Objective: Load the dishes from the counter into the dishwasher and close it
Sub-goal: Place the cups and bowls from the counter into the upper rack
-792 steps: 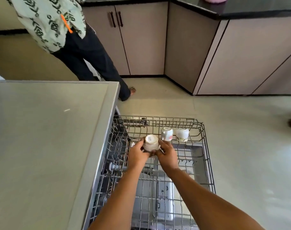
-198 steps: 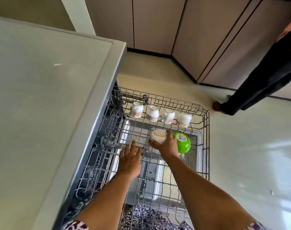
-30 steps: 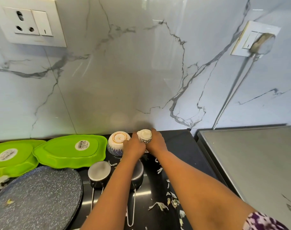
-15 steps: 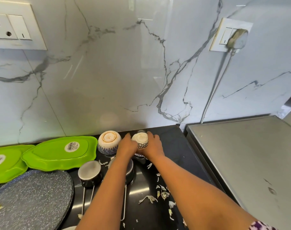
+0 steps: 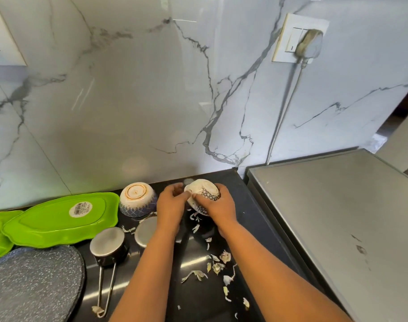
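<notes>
No legible text; sticker [image 5: 80,209] unreadable

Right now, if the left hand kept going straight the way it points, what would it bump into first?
Probably the marble wall. The left hand points away across the black counter, beside the patterned bowl that the right hand grips. Depth is unclear.

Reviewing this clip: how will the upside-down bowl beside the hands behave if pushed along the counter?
The upturned bowl looks glazed ceramic, so probably stiff, breakable and fairly heavy. Sitting on its wide rim, it should slide rather than tip, perhaps snagging on the peel scraps.
</notes>
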